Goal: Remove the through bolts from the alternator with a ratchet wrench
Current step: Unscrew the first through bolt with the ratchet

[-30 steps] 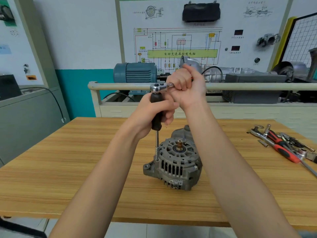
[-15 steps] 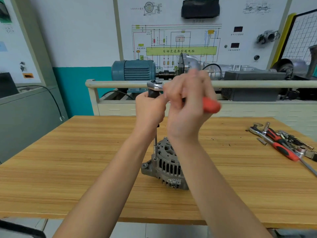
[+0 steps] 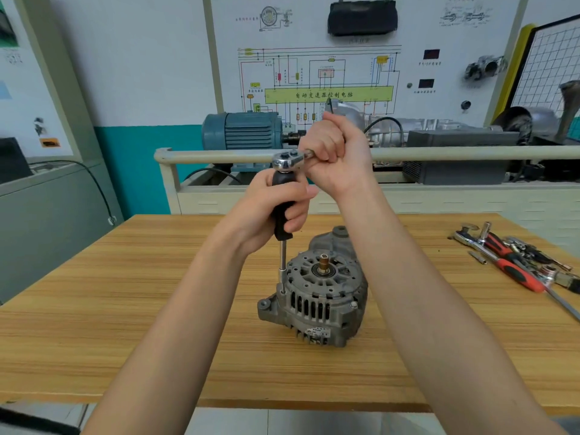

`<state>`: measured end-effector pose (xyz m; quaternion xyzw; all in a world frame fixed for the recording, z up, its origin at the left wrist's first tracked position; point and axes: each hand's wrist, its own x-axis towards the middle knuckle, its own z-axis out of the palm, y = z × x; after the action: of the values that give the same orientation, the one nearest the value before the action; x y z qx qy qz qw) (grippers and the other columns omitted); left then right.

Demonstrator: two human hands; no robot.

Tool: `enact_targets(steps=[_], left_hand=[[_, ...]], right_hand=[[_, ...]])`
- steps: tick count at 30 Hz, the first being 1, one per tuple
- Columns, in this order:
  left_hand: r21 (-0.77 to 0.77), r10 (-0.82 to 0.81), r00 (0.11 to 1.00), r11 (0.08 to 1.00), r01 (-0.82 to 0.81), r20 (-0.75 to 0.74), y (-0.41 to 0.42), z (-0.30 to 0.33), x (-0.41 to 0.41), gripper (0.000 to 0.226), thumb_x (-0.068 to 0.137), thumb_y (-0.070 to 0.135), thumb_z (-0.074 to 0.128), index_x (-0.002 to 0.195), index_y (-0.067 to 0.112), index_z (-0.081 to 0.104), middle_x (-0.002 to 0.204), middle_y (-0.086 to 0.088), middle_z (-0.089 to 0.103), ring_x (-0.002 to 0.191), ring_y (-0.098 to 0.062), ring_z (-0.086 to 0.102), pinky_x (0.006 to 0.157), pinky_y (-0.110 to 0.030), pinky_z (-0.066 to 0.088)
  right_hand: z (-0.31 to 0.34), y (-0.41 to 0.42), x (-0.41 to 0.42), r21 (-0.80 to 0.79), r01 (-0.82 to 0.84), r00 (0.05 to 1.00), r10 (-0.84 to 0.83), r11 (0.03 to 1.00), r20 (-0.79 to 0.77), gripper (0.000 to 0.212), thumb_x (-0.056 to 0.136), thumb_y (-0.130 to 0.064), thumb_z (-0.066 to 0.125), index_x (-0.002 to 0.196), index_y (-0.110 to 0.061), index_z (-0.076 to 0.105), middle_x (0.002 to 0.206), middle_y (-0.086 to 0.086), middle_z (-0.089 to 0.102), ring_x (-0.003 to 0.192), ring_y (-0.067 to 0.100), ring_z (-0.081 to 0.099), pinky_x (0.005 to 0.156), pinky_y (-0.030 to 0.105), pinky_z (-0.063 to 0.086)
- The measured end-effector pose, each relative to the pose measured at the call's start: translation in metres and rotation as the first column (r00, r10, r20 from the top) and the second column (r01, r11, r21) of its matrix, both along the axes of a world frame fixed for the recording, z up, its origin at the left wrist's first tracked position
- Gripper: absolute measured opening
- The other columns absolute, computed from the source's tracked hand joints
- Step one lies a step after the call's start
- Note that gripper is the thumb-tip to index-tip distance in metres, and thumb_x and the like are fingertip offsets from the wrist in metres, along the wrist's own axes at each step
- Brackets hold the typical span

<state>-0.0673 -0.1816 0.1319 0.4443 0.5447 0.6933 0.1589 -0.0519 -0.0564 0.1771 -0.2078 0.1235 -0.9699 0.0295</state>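
Observation:
A grey alternator [image 3: 317, 296] stands on the wooden table [image 3: 125, 309], shaft end up. A long extension bar [image 3: 283, 265] with a black grip rises upright from a through bolt at the alternator's left rim. My left hand [image 3: 276, 208] grips that black grip. The chrome ratchet head [image 3: 287, 160] sits on top of the bar. My right hand [image 3: 337, 157] is curled round the ratchet's handle, which points away from me and is mostly hidden in the fist. The bolt itself is hidden under the socket.
Loose tools lie at the table's right edge: a red-handled ratchet [image 3: 514, 271], sockets and bits [image 3: 477, 257]. Behind the table runs a cream rail [image 3: 219, 156], with a blue motor [image 3: 241, 131] and a wiring-diagram board [image 3: 329, 80] beyond.
My right hand has swung the ratchet handle from pointing right toward me back round to the far side. The left hand keeps its grip on the bar, and the alternator is in full view again.

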Motion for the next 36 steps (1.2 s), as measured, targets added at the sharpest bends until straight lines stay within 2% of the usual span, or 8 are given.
enact_targets(steps=[7,13,15,17,22,25,32,36], left_hand=[[0.114,0.298,0.943,0.942,-0.315,0.150,0.012,-0.004,0.003,0.042,0.082,0.000,0.055,0.050,0.018,0.035,0.040,0.008,0.026,0.033,-0.006,0.017,0.036,-0.014,0.018],[0.136,0.569,0.809,0.799,-0.586,0.143,0.027,-0.007,0.011,0.028,0.075,0.020,0.060,0.060,0.017,0.036,0.047,0.004,0.039,0.043,-0.010,0.033,0.045,-0.025,0.030],[0.095,0.557,0.820,0.817,-0.569,0.129,0.027,-0.008,0.013,0.030,0.060,0.041,0.054,0.062,0.016,0.038,0.056,-0.003,0.040,0.051,-0.017,0.036,0.054,-0.033,0.034],[0.108,0.544,0.833,0.826,-0.553,0.100,0.022,-0.009,0.011,0.025,0.071,0.022,0.061,0.061,0.015,0.040,0.052,0.001,0.041,0.047,-0.013,0.036,0.048,-0.026,0.034],[0.179,0.408,0.913,0.897,-0.404,0.017,0.008,-0.002,0.005,0.023,0.070,0.004,0.061,0.055,0.013,0.047,0.045,0.002,0.043,0.040,-0.014,0.037,0.042,-0.022,0.033],[0.142,0.207,0.978,0.968,-0.205,0.005,0.002,0.001,0.003,0.031,0.075,0.006,0.060,0.050,0.017,0.046,0.044,0.001,0.039,0.036,-0.014,0.035,0.041,-0.020,0.031],[0.080,0.073,0.989,0.993,-0.083,0.127,0.001,0.002,-0.002,0.035,0.078,0.007,0.056,0.052,0.016,0.035,0.038,0.006,0.028,0.028,-0.006,0.022,0.034,-0.015,0.018],[0.164,0.387,0.914,0.901,-0.402,0.119,0.012,0.000,0.007,0.036,0.084,-0.002,0.052,0.059,0.018,0.035,0.043,0.008,0.028,0.036,-0.006,0.021,0.037,-0.017,0.019]], right_hand=[[-0.008,-0.014,0.027,-0.004,0.424,0.899,-0.421,0.906,-0.121,0.053,0.095,-0.013,0.033,0.043,-0.017,0.032,0.033,-0.004,0.020,0.030,0.011,0.017,0.038,0.021,0.023],[-0.035,-0.067,0.059,-0.060,0.981,0.112,-0.783,0.187,-0.612,0.029,0.089,-0.007,0.045,0.065,-0.023,0.040,0.053,-0.008,0.036,0.044,0.011,0.029,0.050,0.029,0.026],[-0.038,-0.071,0.060,-0.085,0.991,0.018,-0.738,0.102,-0.674,0.023,0.086,-0.009,0.046,0.068,-0.023,0.041,0.056,-0.009,0.038,0.045,0.011,0.031,0.049,0.028,0.026],[-0.034,-0.063,0.057,-0.076,0.975,0.113,-0.755,0.211,-0.646,0.028,0.086,-0.007,0.047,0.063,-0.022,0.042,0.051,-0.009,0.036,0.043,0.009,0.029,0.048,0.028,0.024],[-0.005,-0.022,0.034,0.077,0.553,0.813,-0.518,0.829,-0.265,0.054,0.095,-0.012,0.035,0.041,-0.019,0.035,0.033,-0.006,0.021,0.031,0.010,0.017,0.040,0.022,0.021],[0.001,-0.007,0.012,0.035,0.229,0.972,-0.226,0.973,-0.068,0.061,0.097,-0.016,0.031,0.036,-0.015,0.033,0.030,-0.003,0.020,0.025,0.012,0.019,0.036,0.021,0.020],[-0.002,-0.013,0.022,0.005,0.285,0.952,-0.282,0.959,-0.120,0.059,0.097,-0.015,0.032,0.038,-0.017,0.033,0.031,-0.004,0.020,0.028,0.011,0.018,0.036,0.020,0.022],[-0.022,-0.048,0.050,0.032,0.799,0.553,-0.711,0.601,-0.435,0.047,0.094,-0.010,0.038,0.048,-0.019,0.036,0.039,-0.005,0.027,0.037,0.012,0.024,0.046,0.028,0.027]])
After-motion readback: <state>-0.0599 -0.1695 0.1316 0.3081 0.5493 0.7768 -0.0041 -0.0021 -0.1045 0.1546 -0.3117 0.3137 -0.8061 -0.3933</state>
